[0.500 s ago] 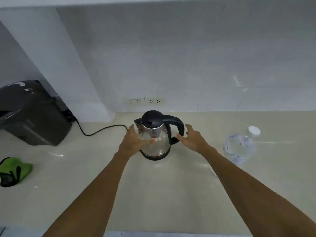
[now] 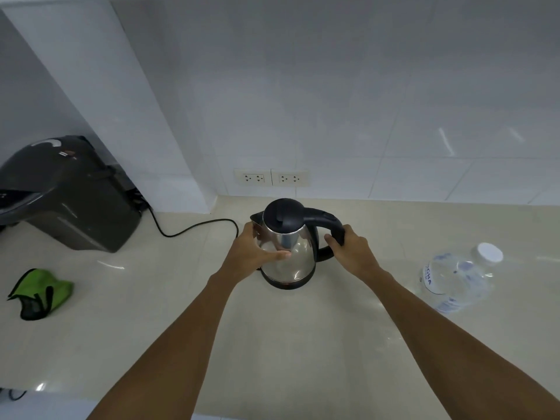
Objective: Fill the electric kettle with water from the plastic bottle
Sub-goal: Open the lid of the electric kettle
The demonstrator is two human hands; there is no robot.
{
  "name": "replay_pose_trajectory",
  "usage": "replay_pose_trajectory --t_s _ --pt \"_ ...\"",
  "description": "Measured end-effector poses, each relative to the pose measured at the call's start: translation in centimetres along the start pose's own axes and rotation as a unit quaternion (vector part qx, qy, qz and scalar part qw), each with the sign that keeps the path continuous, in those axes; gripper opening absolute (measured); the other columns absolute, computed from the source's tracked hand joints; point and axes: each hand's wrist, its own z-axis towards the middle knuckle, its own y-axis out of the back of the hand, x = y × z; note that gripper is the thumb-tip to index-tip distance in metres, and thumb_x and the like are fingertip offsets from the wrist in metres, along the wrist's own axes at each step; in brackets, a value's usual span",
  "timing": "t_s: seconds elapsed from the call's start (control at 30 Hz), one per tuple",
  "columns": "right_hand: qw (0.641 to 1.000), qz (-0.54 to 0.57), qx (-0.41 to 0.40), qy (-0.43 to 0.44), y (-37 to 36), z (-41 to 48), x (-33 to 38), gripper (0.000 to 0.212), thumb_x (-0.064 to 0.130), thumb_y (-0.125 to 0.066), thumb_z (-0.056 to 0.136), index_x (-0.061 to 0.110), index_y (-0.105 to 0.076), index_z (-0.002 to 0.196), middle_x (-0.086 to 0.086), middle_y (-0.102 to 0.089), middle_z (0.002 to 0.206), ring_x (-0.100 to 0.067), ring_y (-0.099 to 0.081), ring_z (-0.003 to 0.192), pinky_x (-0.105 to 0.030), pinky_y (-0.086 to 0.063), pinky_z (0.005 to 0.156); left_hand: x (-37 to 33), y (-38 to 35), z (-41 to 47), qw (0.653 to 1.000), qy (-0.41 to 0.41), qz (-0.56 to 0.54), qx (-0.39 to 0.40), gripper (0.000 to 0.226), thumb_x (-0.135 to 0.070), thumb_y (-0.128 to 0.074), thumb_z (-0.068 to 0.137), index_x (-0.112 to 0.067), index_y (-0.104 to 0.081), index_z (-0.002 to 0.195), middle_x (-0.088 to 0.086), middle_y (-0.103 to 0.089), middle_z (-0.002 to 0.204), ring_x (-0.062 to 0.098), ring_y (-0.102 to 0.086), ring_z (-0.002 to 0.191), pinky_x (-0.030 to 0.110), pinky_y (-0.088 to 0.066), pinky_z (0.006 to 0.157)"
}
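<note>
Both hands are on the electric kettle [image 2: 286,247], which stands upright mid-counter [image 2: 303,344] in front of the wall sockets [image 2: 271,178]. Left hand [image 2: 253,253] cups the steel body, thumb laid across the front; right hand [image 2: 351,248] has its fingers [image 2: 330,239] curled round the black handle [image 2: 325,221]. Lid [image 2: 281,212] looks shut, so nothing is poured yet. My read: the kettle is rigid, polished steel, slick under a palm, probably light if empty. Handle is the real hold; the body hand only steadies. Lid release seems to sit on top of the handle, can't confirm. Plastic bottle [image 2: 457,277] stands well to the right on the counter, white cap [image 2: 489,253] on, clear and looks full. Expect it heavy and thin-walled: it will buckle and spurt if squeezed, so grip it mid-body, firm but not crushing, and tilt slowly. Black cord [image 2: 194,227] runs along the counter behind my left hand; keep it clear of spills.
</note>
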Motion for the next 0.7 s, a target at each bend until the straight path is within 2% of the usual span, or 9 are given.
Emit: replay_pose_trajectory --t_s 0.1,0.27,0.33,0.43,0.57,0.7 --pt "1.000 0.003 -0.012 -0.005 -0.2 -0.1 0.2 0.034 0.036 -0.055 0.102 0.006 -0.053 0.119 -0.006 -0.061 0.089 -0.025 -0.061 0.080 -0.031 -0.041 0.067 0.1 -0.2 -0.1 1.000 -0.002 -0.011 -0.002 0.089 -0.037 -0.100 0.063 -0.027 -0.047 0.133 -0.019 -0.057 0.121 0.006 -0.053 0.119 0.006 -0.039 0.081" --pt "0.999 0.015 -0.026 -0.009 -0.7 -0.3 0.4 0.033 0.035 -0.054 0.103 0.006 -0.052 0.119 -0.002 -0.059 0.084 -0.022 -0.059 0.075 -0.033 -0.043 0.069 0.3 -0.2 -0.1 1.000 -0.014 -0.015 -0.014 0.085 -0.036 -0.100 0.063 -0.030 -0.046 0.128 -0.028 -0.055 0.112 0.005 -0.053 0.117 0.003 -0.036 0.080" --pt "0.999 0.016 -0.031 -0.012 -0.8 -0.4 0.5 0.033 0.035 -0.053 0.104 0.006 -0.051 0.118 0.001 -0.056 0.081 -0.020 -0.058 0.073 -0.033 -0.043 0.068 0.6 -0.2 0.0 1.000 -0.017 -0.013 -0.019 0.087 -0.039 -0.101 0.061 -0.028 -0.048 0.130 -0.024 -0.057 0.113 0.006 -0.053 0.117 0.006 -0.038 0.082" --pt "0.999 0.015 -0.034 -0.012 -0.8 -0.8 0.6 0.033 0.035 -0.053 0.103 0.006 -0.051 0.118 -0.002 -0.058 0.083 -0.026 -0.060 0.079 -0.034 -0.044 0.071 0.8 -0.1 -0.1 0.999 -0.026 -0.009 -0.027 0.094 -0.042 -0.102 0.058 -0.023 -0.051 0.135 -0.016 -0.060 0.120 0.007 -0.054 0.118 0.016 -0.041 0.091" --pt "0.999 0.011 -0.042 -0.009 -0.6 -1.5 0.9 0.034 0.036 -0.054 0.103 0.005 -0.052 0.119 -0.008 -0.061 0.090 -0.028 -0.060 0.082 -0.034 -0.043 0.073 0.9 0.0 -0.5 0.998 -0.039 -0.019 -0.038 0.094 -0.042 -0.103 0.056 -0.024 -0.052 0.133 -0.017 -0.062 0.118 0.009 -0.057 0.120 0.023 -0.044 0.098" --pt "0.999 0.010 -0.048 0.000 -0.4 -2.6 1.3 0.034 0.036 -0.054 0.103 0.005 -0.052 0.118 -0.007 -0.060 0.090 -0.029 -0.060 0.082 -0.033 -0.043 0.072 0.6 0.3 -1.4 0.997 -0.056 -0.017 -0.043 0.093 -0.043 -0.103 0.055 -0.025 -0.052 0.131 -0.018 -0.063 0.115 0.011 -0.058 0.121 0.024 -0.045 0.100"
